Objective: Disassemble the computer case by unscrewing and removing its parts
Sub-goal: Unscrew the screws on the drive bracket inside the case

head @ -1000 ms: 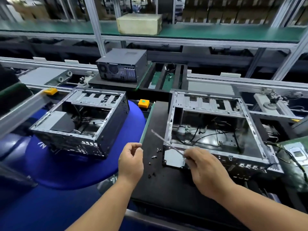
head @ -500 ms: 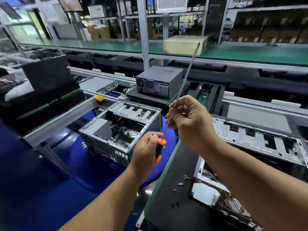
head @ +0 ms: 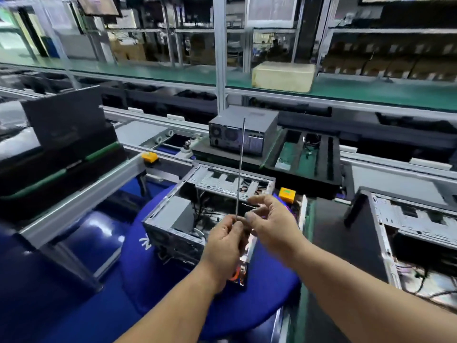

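My left hand (head: 222, 246) grips the orange handle of a long thin screwdriver (head: 240, 169), whose shaft points almost straight up. My right hand (head: 272, 224) hovers just right of the shaft with its fingers spread and relaxed, holding nothing. Behind both hands an open, lidless computer case (head: 217, 184) sits on a round blue mat (head: 259, 305), with cables visible inside it. A second open case (head: 408, 219) stands at the right on a black work surface (head: 329, 243).
A closed grey case (head: 259, 120) stands on the conveyor behind, beside a black tray (head: 324, 154) with green inserts. Orange stop blocks (head: 286, 194) sit on the rails. An aluminium rail (head: 81, 201) runs along the left. A cardboard box (head: 282, 75) rests on the green shelf.
My right hand has let go of the screwdriver shaft and opened. The shaft has swung from a rightward lean to nearly upright. The view has shifted left, away from the right case.
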The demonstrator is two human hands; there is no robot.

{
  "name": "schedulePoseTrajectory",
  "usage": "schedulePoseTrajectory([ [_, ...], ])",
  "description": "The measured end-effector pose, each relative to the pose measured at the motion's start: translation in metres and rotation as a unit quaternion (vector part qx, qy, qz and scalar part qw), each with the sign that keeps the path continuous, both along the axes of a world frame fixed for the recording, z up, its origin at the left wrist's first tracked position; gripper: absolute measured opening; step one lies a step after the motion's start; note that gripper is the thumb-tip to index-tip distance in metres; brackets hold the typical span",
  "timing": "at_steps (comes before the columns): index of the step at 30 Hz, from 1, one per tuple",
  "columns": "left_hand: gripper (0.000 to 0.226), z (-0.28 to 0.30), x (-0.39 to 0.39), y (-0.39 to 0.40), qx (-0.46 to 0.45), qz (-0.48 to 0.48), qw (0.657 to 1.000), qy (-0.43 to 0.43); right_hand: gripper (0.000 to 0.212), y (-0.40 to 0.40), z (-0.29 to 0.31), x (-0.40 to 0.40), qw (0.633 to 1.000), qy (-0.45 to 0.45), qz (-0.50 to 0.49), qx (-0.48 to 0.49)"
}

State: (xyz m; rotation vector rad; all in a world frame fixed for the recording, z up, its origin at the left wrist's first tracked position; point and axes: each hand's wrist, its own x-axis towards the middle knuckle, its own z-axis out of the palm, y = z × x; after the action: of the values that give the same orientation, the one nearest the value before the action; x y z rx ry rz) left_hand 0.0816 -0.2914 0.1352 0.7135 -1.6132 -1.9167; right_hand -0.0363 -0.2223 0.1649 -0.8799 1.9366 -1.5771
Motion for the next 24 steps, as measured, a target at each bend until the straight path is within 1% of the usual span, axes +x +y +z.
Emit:
schedulePoseTrajectory([
  [3,0.030,0.005,0.016,-0.045,0.043,-0.007,0.999,0.013,0.026,-0.031,-0.016,0.031,0.998,-0.051,0.013,0.018],
  [5,0.031,0.009,0.021,-0.071,0.082,-0.007,0.997,0.014,0.023,-0.045,-0.019,0.047,0.998,-0.062,0.014,0.025],
  [6,0.031,0.010,0.022,-0.082,0.097,-0.001,0.995,0.011,0.025,-0.050,-0.020,0.054,0.998,-0.060,0.011,0.035],
  [9,0.032,0.012,0.018,-0.105,0.137,0.021,0.990,0.007,0.038,-0.061,-0.020,0.068,0.994,-0.101,0.018,0.043],
  [12,0.033,0.012,0.011,-0.115,0.181,0.023,0.983,0.011,0.042,-0.065,-0.019,0.071,0.993,-0.102,0.023,0.056],
  [14,0.032,0.013,0.006,-0.118,0.191,0.020,0.981,-0.003,0.042,-0.065,-0.019,0.066,0.993,-0.099,0.010,0.059],
  [16,0.031,0.013,0.001,-0.122,0.185,0.019,0.982,-0.024,0.040,-0.064,-0.019,0.057,0.994,-0.085,-0.001,0.065],
  [20,0.029,0.020,-0.004,-0.147,0.194,0.051,0.979,-0.044,0.018,-0.063,-0.015,0.035,0.997,-0.052,-0.027,0.048],
  [24,0.025,0.033,-0.016,-0.191,0.221,0.098,0.970,-0.022,0.012,-0.069,-0.006,0.007,0.998,-0.057,-0.041,-0.002],
])
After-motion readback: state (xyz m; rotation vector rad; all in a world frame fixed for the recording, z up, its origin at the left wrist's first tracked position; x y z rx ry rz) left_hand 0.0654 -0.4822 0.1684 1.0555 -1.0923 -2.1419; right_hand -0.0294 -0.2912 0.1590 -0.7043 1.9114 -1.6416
